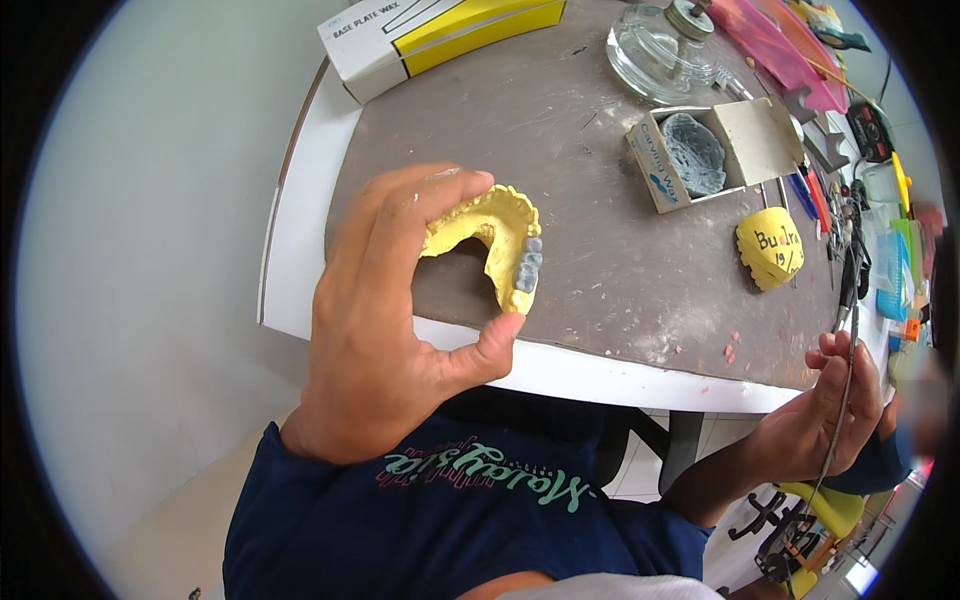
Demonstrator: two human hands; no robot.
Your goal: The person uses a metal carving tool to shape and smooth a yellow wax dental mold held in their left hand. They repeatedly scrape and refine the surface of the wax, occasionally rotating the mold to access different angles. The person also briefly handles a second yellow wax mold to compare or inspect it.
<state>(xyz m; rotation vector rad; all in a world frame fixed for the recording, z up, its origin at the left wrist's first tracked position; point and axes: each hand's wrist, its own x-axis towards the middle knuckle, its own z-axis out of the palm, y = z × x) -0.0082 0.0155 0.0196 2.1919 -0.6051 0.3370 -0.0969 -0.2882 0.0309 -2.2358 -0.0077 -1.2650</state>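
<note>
My left hand [365, 310] grips a yellow dental cast [508, 212], a horseshoe-shaped arch of teeth, between fingers and thumb above the table's front left. Along the cast's right side sits a block of grey wax teeth [529, 266]. Part of the cast is hidden behind my fingers. At the front right edge of the table, my right hand [825, 410] is closed round a long, thin grey rod-like tool [841, 415]; its exact kind is unclear. Beyond that hand, a second yellow cast [770, 248] with handwriting on its base lies on the table.
An open carton [665, 185] holds a grey wax lump [694, 155]. Behind it stands a glass spirit lamp [660, 50]. A white and yellow box [440, 40] lies at the far left. A pink tray [775, 50] and several tools crowd the right side of the brown tabletop [600, 250].
</note>
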